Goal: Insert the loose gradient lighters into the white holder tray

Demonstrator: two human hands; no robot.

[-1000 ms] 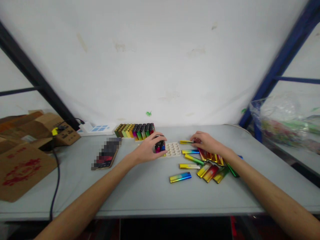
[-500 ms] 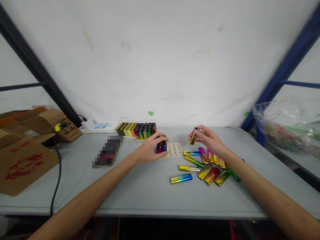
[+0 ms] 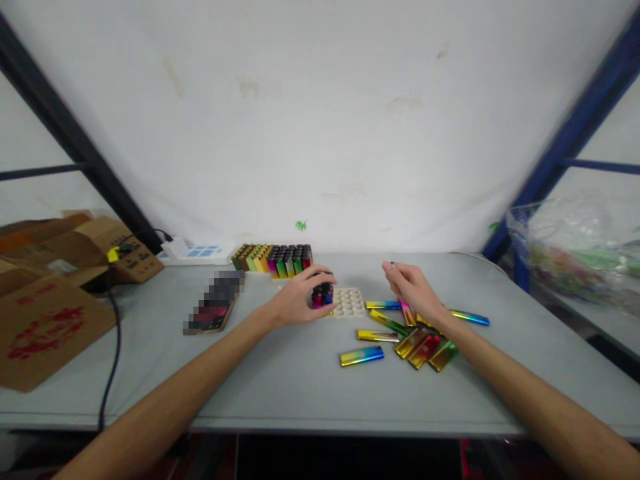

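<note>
My left hand (image 3: 303, 297) curves its thumb and fingers around a few dark-topped lighters (image 3: 323, 294), which stand upright at the left end of a cream tray (image 3: 349, 302) with round holes. Part of that group is hidden behind the fingers. To the right of the tray, my right hand (image 3: 407, 283) is raised and closed on a lighter, of which only a small shiny bit shows at the fingertips. Below it lies a loose pile of shiny lighters (image 3: 425, 347) in gold, red and green. A yellow-blue lighter (image 3: 362, 356) lies apart at the front.
Filled blocks of upright lighters (image 3: 291, 261) stand against the wall. Left of them are a white power strip (image 3: 207, 254) and a phone-like device (image 3: 215, 303), partly pixelated. Cardboard boxes (image 3: 55, 320) and a black cable (image 3: 114, 353) take the left side. A clear plastic bag (image 3: 575, 247) sits far right.
My right hand has turned and closed further, so the gold lighter it showed is now mostly hidden. My left hand stays in place around the lighters.
</note>
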